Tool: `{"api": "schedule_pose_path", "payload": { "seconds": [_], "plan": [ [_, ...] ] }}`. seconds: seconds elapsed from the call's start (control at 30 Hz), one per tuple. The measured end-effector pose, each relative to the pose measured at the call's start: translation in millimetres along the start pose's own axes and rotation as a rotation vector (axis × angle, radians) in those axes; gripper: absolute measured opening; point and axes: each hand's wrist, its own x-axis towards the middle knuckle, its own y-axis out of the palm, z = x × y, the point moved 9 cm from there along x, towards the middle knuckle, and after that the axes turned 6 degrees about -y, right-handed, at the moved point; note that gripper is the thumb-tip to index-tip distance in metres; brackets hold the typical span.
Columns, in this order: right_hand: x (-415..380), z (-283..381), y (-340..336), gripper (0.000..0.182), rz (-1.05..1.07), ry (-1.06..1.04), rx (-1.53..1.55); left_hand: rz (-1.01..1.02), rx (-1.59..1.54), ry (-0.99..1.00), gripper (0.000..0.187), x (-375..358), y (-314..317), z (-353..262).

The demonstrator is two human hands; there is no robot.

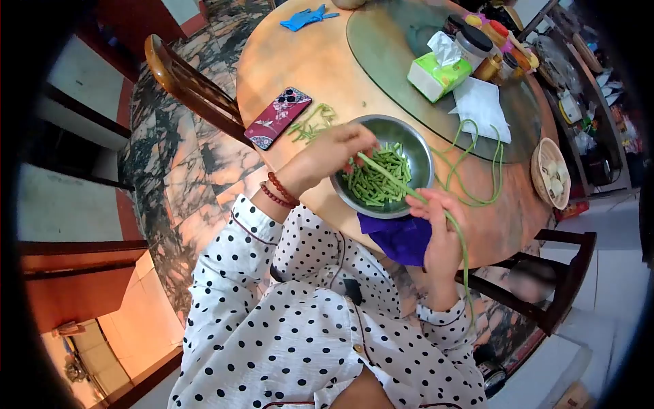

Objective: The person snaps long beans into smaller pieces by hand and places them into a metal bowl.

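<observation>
A steel bowl near the table's front edge holds many short cut pieces of green bean. Over the bowl, a long green bean stretches between my two hands. My left hand, with red bead bracelets at the wrist, pinches its upper left end above the bowl's left side. My right hand is closed round the bean at the bowl's lower right rim, and the rest of it hangs down past the wrist. More long beans lie curled on the table right of the bowl.
Left of the bowl are bean scraps and a phone. A blue glove, a tissue box, jars, white paper and a basket stand farther out. Purple cloth lies below the bowl. Chairs flank the table.
</observation>
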Motion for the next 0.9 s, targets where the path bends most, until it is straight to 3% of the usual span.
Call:
{"api": "schedule_pose_path", "payload": {
  "seconds": [0.2,0.37,0.47,0.5,0.6,0.67,0.73,0.8,0.9],
  "plan": [
    [17,-8,-16,0.015,0.0,0.053,0.013,0.485,0.028,-0.306,0.053,-14,37,30],
    [21,-17,-18,0.012,-0.008,0.067,0.094,0.653,-0.066,-0.259,0.049,-28,62,31],
    [19,-17,-27,0.007,-0.074,0.021,0.021,0.525,-0.143,-0.252,0.048,-21,54,35],
    [18,-16,-30,0.006,-0.103,-0.003,-0.021,0.34,-0.092,-0.241,0.048,-15,47,36],
    [-3,31,3,0.01,0.05,-0.475,-0.54,-0.016,-0.127,-0.045,0.046,-2,29,26],
    [-20,61,23,0.015,0.056,-0.644,-0.585,-0.162,-0.168,0.028,0.044,12,5,29],
    [-13,59,27,0.013,0.095,-0.589,-0.519,-0.128,-0.058,-0.02,0.042,-1,7,11],
    [0,21,10,0.012,0.015,-0.255,-0.266,0.055,-0.028,-0.094,0.043,0,27,21],
    [14,5,2,0.01,0.011,-0.104,-0.074,0.297,-0.002,-0.241,0.045,-6,46,29]
  ]
}}
